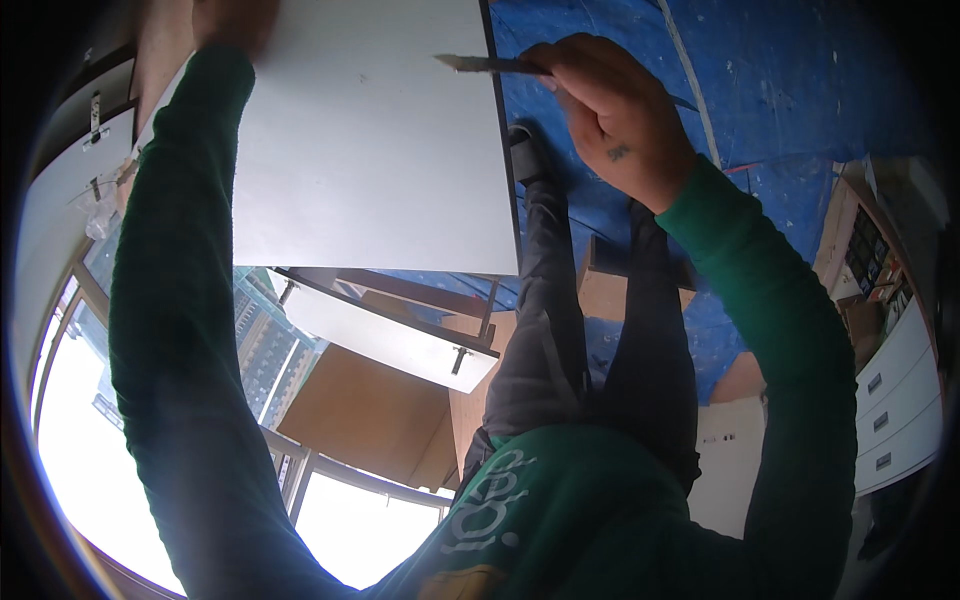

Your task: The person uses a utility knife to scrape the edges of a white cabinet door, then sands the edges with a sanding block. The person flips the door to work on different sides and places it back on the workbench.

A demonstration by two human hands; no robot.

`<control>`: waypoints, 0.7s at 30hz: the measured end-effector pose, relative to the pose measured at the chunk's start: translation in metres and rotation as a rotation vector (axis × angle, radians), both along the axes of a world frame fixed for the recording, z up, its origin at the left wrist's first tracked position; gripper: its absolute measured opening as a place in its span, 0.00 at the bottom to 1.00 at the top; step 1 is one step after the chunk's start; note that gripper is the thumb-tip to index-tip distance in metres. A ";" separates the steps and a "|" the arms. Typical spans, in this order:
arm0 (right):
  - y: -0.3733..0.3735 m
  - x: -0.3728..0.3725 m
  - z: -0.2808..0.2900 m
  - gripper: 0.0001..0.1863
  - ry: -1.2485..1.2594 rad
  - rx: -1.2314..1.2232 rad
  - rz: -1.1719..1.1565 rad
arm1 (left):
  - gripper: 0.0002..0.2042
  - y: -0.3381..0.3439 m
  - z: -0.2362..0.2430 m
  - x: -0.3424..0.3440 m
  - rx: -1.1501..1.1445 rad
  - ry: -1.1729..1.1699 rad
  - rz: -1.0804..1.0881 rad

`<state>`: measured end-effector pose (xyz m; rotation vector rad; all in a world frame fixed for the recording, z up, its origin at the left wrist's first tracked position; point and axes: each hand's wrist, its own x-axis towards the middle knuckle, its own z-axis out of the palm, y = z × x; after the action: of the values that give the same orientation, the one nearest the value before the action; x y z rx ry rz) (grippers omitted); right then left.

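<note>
My right hand (615,110) is closed around a slim dark tool (485,64) with a pale, tapered tip. Its exact kind is hard to make out. The tip points left, above the right edge of a large white panel (370,150) with a dark edge strip. At the upper left, my left hand (235,22) is at the far left part of the panel. That hand is blurred and cut off by the frame's top, so its fingers are hidden and I cannot tell if it touches the panel.
Blue sheeting (800,80) covers the floor at right. Below the panel lie a white door (390,335) with dark hinges and a brown board (370,410). White drawers (880,420) stand far right, and a bright window (100,450) is at left. My legs are beside the panel.
</note>
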<state>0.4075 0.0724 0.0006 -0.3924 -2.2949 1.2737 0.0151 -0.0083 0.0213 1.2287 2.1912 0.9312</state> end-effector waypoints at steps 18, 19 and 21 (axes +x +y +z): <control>-0.063 0.018 0.021 0.12 -0.113 -0.832 -0.147 | 0.38 -0.007 -0.004 -0.022 -0.181 0.708 -0.175; -0.059 0.008 0.022 0.14 -0.101 -0.762 -0.165 | 0.38 -0.011 -0.007 -0.028 -0.180 0.779 -0.209; -0.052 -0.009 0.025 0.17 -0.140 -0.635 -0.119 | 0.37 -0.018 0.011 -0.027 -0.072 0.573 -0.178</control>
<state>0.3987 0.0206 0.0254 -0.8370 -1.8835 1.9450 -0.0120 -0.0261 0.0325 1.7880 2.4437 0.4559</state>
